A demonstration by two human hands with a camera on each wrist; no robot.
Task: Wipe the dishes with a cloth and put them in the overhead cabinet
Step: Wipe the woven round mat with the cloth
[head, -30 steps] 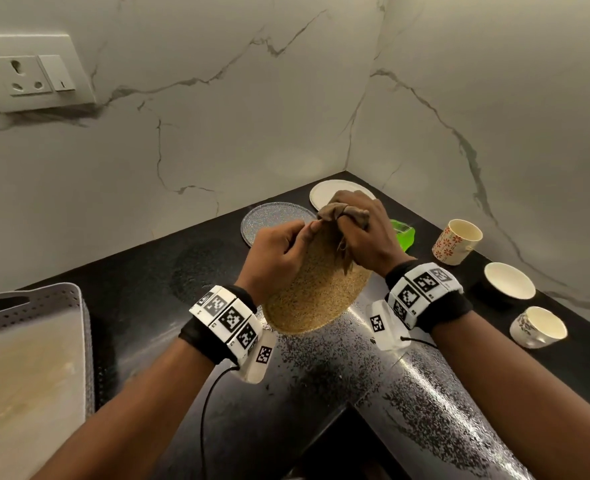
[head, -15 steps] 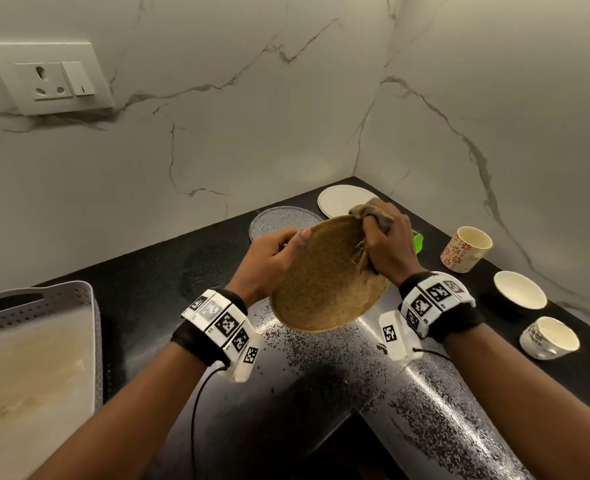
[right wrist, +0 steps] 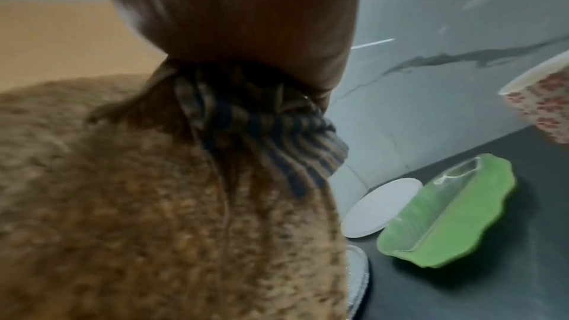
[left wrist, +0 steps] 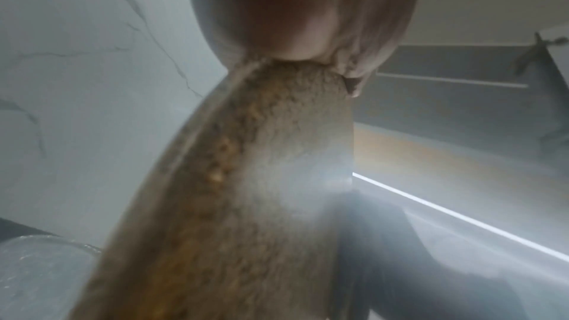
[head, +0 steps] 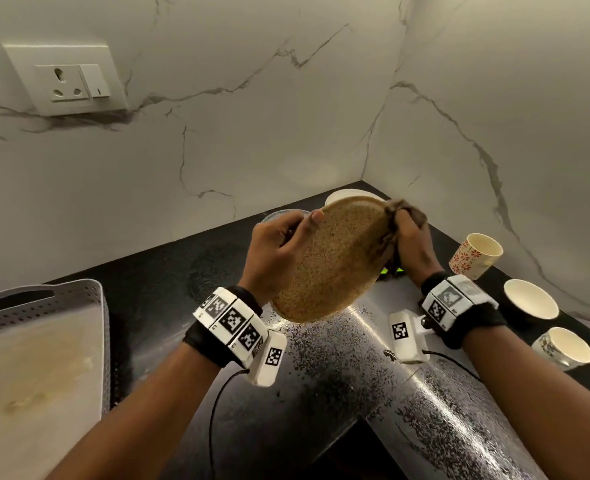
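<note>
A brown speckled plate (head: pixel 331 261) is held tilted above the black counter. My left hand (head: pixel 279 247) grips its left rim, thumb on the near face. My right hand (head: pixel 408 240) clutches a dark striped cloth (head: pixel 389 233) and presses it over the plate's right rim. In the left wrist view the plate (left wrist: pixel 246 191) runs down from my fingers. The right wrist view shows the cloth (right wrist: pixel 261 128) bunched against the plate (right wrist: pixel 138 203). On the counter behind lie a white plate (right wrist: pixel 381 206), a grey speckled plate (head: pixel 279 214) and a green leaf-shaped dish (right wrist: pixel 446 213).
A floral cup (head: pixel 475 256), a white bowl (head: pixel 531 299) and a patterned cup (head: pixel 563 348) stand along the right wall. A grey perforated tray (head: pixel 37 358) sits at the left. A wall socket (head: pixel 66 79) is up on the left wall. The counter edge (head: pixel 356 424) lies below my arms.
Both hands have lifted the plate higher and tilted it more upright. The cloth has slid along the rim to the plate's right edge.
</note>
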